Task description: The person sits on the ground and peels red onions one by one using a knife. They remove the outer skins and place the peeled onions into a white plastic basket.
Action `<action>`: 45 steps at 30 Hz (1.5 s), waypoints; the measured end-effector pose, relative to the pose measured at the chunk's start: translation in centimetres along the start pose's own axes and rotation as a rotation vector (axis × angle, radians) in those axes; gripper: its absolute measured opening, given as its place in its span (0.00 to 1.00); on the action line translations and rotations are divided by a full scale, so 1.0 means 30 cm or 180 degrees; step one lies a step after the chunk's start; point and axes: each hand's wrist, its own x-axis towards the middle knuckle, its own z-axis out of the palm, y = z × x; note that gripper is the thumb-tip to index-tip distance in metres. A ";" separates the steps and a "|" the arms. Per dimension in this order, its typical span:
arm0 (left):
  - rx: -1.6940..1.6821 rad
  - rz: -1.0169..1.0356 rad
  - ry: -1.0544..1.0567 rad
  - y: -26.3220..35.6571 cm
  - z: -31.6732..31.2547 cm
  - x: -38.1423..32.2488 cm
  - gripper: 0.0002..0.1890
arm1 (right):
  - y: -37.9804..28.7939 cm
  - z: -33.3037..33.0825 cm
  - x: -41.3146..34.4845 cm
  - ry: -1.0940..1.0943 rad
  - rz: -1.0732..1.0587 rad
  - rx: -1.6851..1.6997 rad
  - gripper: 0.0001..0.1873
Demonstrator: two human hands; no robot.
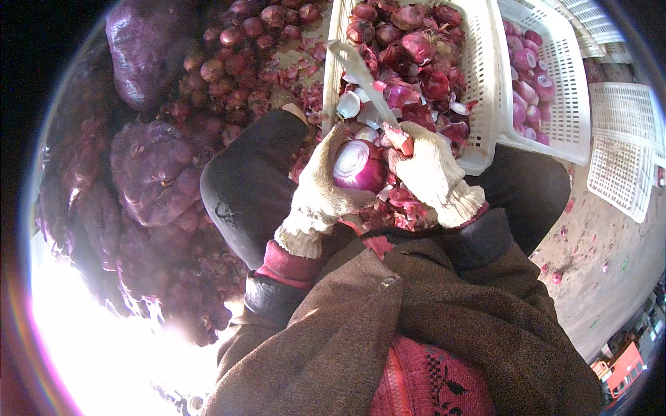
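Observation:
Both hands wear cream knitted gloves. My left hand (325, 182) is curled round a red onion (360, 165) whose cut white face with rings shows on top. Close on its right, my right hand (429, 164) grips the handle of a knife (367, 78), its blade pointing up and to the left over the near crate. The handle itself is mostly hidden by the fingers, with a reddish piece at the grip. Just beyond the hands, a white plastic crate (476, 88) holds unpeeled red onions and loose skins (400, 99). More skins lie below the hands, between the legs.
A second white crate (567, 99) at the right holds peeled onions (525, 61). Further right lie white perforated crates (619, 171). Loose red onions (223, 67) cover the ground at upper left, beside filled purple mesh sacks (153, 174). Onion scraps dot the floor (577, 270).

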 end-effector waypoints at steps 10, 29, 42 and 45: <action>-0.0044 -0.0109 -0.0049 0.045 0.007 0.007 0.59 | -0.049 -0.038 -0.004 -0.0453 0.0237 0.0323 0.14; -0.2407 -0.0328 -0.0434 0.005 0.020 -0.022 0.54 | 0.016 -0.049 0.024 -0.0084 0.1065 -0.0049 0.12; -0.3921 -0.1052 -0.0348 -0.114 0.000 -0.041 0.47 | -0.023 -0.074 -0.029 -0.0351 0.1688 0.3971 0.06; -0.3779 -0.0946 0.0183 -0.082 0.030 -0.030 0.49 | -0.039 -0.091 -0.043 -0.0515 0.1687 0.4367 0.07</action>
